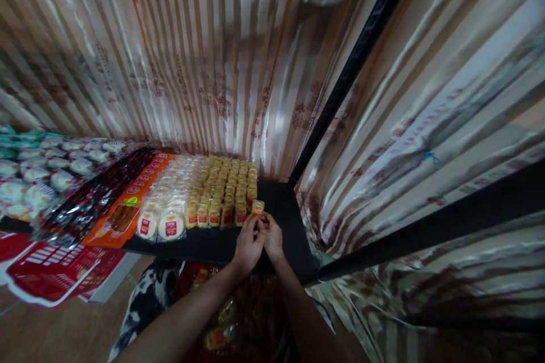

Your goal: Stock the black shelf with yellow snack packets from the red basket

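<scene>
Small yellow packet upright at row's end, fingers of both hands pinching it

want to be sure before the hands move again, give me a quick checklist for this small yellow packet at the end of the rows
1. Both hands on the packet: ok. Left hand and right hand meet at the small yellow packet.
2. Packet lines up with the front row of yellow packets: ok, it sits at the right end.
3. Bare space on the black shelf to its right: ok.
4. Neighbouring front packets upright: ok, as far as the view shows.
5. Grip firm: cannot tell, the fingers hide the contact.
6. Round white packets undisturbed: ok.
</scene>
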A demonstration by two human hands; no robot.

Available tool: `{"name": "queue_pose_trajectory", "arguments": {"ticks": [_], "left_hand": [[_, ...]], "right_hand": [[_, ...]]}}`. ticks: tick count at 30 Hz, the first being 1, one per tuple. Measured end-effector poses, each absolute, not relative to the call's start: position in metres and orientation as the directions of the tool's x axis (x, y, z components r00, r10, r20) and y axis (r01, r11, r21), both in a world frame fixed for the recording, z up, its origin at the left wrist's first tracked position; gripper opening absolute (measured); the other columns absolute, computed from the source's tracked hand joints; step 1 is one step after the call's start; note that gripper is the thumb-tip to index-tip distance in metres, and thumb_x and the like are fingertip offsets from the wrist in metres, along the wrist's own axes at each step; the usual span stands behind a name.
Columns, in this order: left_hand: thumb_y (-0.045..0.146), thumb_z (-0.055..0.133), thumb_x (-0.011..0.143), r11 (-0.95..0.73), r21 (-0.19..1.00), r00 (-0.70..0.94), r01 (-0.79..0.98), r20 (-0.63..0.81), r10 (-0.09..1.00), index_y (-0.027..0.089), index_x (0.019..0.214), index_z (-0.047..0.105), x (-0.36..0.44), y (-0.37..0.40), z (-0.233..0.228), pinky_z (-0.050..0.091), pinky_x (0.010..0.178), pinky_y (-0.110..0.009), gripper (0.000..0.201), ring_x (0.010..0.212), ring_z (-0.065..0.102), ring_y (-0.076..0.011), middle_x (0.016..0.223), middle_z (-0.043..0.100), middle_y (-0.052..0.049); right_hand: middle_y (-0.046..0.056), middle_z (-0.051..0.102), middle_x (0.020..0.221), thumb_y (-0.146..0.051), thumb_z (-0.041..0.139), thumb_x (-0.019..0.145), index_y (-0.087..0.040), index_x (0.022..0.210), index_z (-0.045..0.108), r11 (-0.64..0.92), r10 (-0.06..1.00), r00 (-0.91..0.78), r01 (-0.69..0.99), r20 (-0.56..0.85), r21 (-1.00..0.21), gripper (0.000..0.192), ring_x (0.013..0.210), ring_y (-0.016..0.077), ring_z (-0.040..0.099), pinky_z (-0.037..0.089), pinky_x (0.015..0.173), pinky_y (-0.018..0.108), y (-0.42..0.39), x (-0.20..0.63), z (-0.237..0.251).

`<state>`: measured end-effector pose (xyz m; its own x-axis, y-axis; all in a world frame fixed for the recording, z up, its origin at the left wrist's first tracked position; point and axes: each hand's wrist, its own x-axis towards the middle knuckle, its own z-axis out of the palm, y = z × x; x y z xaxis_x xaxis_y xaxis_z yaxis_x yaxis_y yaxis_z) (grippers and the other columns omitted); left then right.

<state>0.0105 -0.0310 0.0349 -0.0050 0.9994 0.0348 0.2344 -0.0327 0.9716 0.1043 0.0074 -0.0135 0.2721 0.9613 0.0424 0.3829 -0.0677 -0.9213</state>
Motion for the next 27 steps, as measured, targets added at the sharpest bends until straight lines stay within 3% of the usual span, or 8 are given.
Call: {"name": "queue_pose_trajectory", "arguments": {"ticks": [5, 11, 19, 27], "left_hand": [[0.015, 0.051, 0.075, 0.036, 0.962, -0.018, 0.272, -0.032, 0.999, 0.016, 0.117, 0.056, 0.012, -0.022, 0.025, 0.029, 0.109, -0.035, 0.042, 0.127, 0.038, -0.0214, 0.134, 0.046, -0.01], [0.019, 0.045, 0.079, 0.065, 0.967, 0.006, 0.246, -0.069, 0.998, 0.015, 0.126, 0.048, 0.012, -0.019, 0.015, 0.021, 0.112, -0.032, 0.046, 0.13, 0.033, -0.0174, 0.14, 0.038, -0.009], [0.021, 0.039, 0.082, 0.055, 0.985, 0.06, 0.161, -0.065, 0.996, 0.01, 0.134, 0.036, 0.016, -0.015, 0.0, 0.012, 0.114, -0.03, 0.053, 0.135, 0.021, -0.0145, 0.145, 0.028, -0.009], [0.027, 0.037, 0.085, 0.083, 0.985, 0.087, 0.154, -0.097, 0.992, 0.009, 0.135, 0.033, 0.021, -0.008, -0.004, 0.008, 0.114, -0.033, 0.053, 0.137, 0.014, -0.0163, 0.148, 0.019, -0.011]], "right_hand": [[0.001, 0.065, 0.088, -0.036, 0.047, 0.073, -0.022, 0.101, 0.061, -0.083, 0.967, 0.251, 0.479, 0.046, -0.874, 0.034, 0.062, 0.0137, 0.061, 0.05, 0.053, 0.024, 0.021, 0.102, -0.015], [0.007, 0.061, 0.1, -0.039, 0.046, 0.075, -0.017, 0.105, 0.059, -0.099, 0.967, 0.252, 0.504, 0.036, -0.858, 0.039, 0.068, 0.016, 0.062, 0.052, 0.055, 0.027, 0.029, 0.097, -0.015], [0.009, 0.062, 0.101, -0.037, 0.046, 0.075, -0.016, 0.115, 0.055, -0.046, 0.966, 0.248, 0.45, 0.075, -0.892, 0.045, 0.07, 0.0165, 0.062, 0.052, 0.062, 0.029, 0.032, 0.096, -0.023], [0.007, 0.067, 0.095, -0.029, 0.047, 0.074, -0.019, 0.1, 0.062, 0.028, 0.953, 0.269, 0.383, 0.141, -0.923, 0.032, 0.082, 0.0185, 0.062, 0.051, 0.074, 0.03, 0.03, 0.092, -0.026]]}}
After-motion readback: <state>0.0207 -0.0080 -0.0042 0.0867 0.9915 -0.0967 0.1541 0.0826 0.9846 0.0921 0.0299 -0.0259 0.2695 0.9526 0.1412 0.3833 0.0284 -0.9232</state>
